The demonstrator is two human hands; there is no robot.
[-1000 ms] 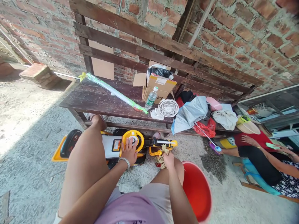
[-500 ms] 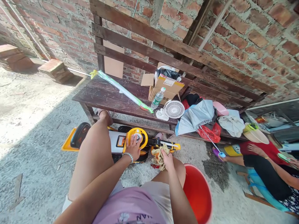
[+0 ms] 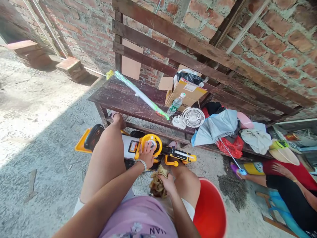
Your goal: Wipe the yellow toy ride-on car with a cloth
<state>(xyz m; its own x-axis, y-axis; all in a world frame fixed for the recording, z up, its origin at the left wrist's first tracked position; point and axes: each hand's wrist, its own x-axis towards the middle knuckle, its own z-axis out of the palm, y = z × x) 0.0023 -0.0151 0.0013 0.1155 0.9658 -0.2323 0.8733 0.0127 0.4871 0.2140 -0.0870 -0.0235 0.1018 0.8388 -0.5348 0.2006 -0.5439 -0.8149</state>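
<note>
Well, cloth in the right hand, toy car wheel under the left

Here we go, looking down from the head camera: the left hand (image 3: 146, 155), beaded bracelet (image 3: 140, 163) on the wrist, sits on the yellow steering wheel (image 3: 151, 143) of a yellow-and-white ride-on toy car (image 3: 130, 144). Its fingers (image 3: 146, 147) are spread across the wheel's hub, pressing there without closing around the rim. The right hand (image 3: 168, 183) is closed on a crumpled tan cloth (image 3: 157, 184), bunched up just beside the right knee and close to the toy's yellow front end. The toy stands on the concrete floor between the person's legs and a dark wooden bench (image 3: 116, 96).

Up on that bench, a cardboard box (image 3: 183, 94) shows a white shipping label and two printed characters that look like 加压. Beside it are a water bottle (image 3: 175, 105) with a green label, a small white fan (image 3: 193, 117), and a long clear-wrapped green tube (image 3: 141, 96). Further right, a grey-blue umbrella (image 3: 215, 127) lies over a red plastic bag (image 3: 231, 147).

Down front, a red tub (image 3: 210, 211) sits by the right leg, and the pink shirt (image 3: 133, 215) carries letters reading IAN, upside down from here. Over on the right, a seated co-worker's hand (image 3: 279, 169) rests against a red top (image 3: 297, 172), well apart from all this.
</note>
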